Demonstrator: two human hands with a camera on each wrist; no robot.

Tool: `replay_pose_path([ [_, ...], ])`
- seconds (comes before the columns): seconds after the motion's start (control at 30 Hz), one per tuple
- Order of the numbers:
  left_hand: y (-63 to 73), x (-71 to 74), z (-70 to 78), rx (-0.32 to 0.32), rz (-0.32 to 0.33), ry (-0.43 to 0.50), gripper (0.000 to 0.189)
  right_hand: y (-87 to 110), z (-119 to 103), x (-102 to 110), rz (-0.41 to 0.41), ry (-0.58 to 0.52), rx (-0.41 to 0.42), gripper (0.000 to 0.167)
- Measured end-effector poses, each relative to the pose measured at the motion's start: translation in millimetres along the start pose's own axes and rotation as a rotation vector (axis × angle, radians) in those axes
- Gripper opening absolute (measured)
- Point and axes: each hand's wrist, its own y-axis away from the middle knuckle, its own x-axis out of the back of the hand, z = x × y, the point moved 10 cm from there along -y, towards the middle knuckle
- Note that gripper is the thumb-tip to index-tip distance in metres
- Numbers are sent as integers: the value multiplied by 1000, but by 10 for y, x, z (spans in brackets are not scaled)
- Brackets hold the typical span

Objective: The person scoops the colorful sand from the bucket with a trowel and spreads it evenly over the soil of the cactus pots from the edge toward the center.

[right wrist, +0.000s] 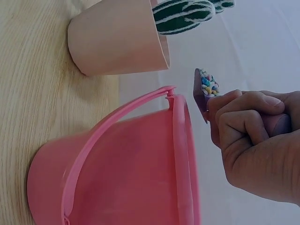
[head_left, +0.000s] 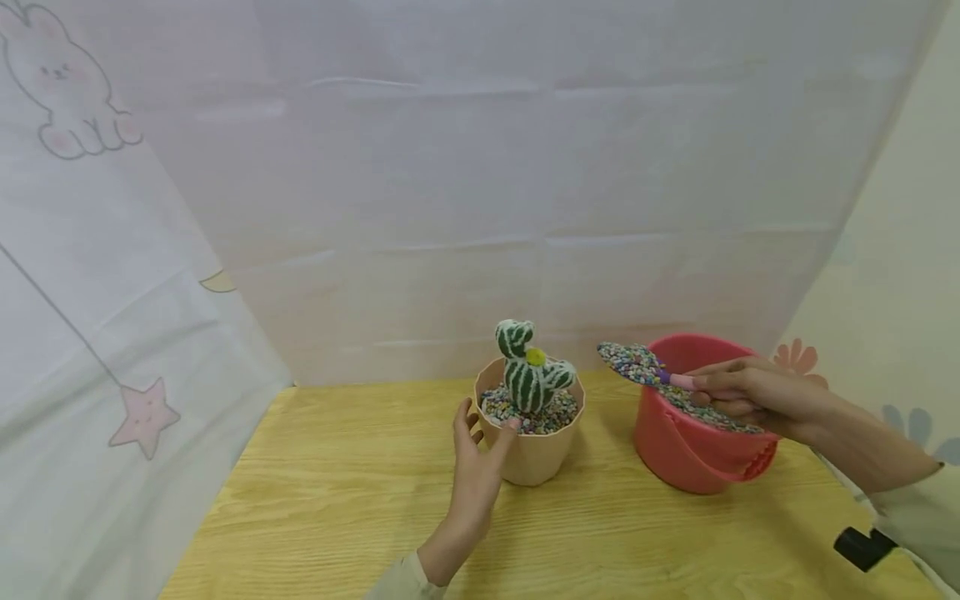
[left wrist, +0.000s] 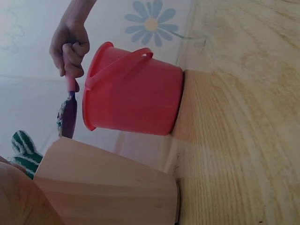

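A knitted green-and-white cactus point(head_left: 528, 383) with a yellow flower stands in a peach flowerpot point(head_left: 534, 460), set in multicoloured pebbles point(head_left: 495, 404). My left hand point(head_left: 476, 475) holds the pot's near left side, thumb at the rim and fingers curved along the wall. My right hand point(head_left: 757, 392) grips the pink handle of a small purple garden trowel point(right wrist: 200, 91), its blade heaped with pebbles. The trowel is raised over the left rim of a pink-red bucket point(left wrist: 133, 93), its tip toward the pot. More pebbles fill part of the bucket, partly hidden under my right hand.
Both containers stand on a light wooden table point(head_left: 337, 483), the bucket to the right of the pot. The bucket's handle point(right wrist: 89, 145) hangs down its near side. Pale printed cloth point(head_left: 420, 167) hangs behind and at the sides. A black object point(head_left: 865, 548) shows beside the right sleeve.
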Motion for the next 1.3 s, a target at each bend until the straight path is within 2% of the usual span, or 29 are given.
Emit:
replay_pose_path([
  [0.17,-25,8,-2,8,-26,4,90,-113,8,-60,-2,2,-4,27],
  [0.4,-31,-12,35,0,-68,0,90,-224,23,-83,21,59,12,37],
  [0.63,-142,-25,-19,66,-206,60,85,-296,41,-136,42,39,-1,33],
  [0.8,-275,-12,-70,109,-288,167,80,-366,49,-206,48,40,-16,38],
  [0.97,-403,19,-101,143,-305,244,75,-456,31,-262,75,75,-35,31],
  [1.1,-491,42,-136,159,-299,265,73,-500,19,-296,85,90,-41,29],
  [1.3,-588,44,-149,153,-303,262,64,-512,38,-328,93,81,-37,43],
])
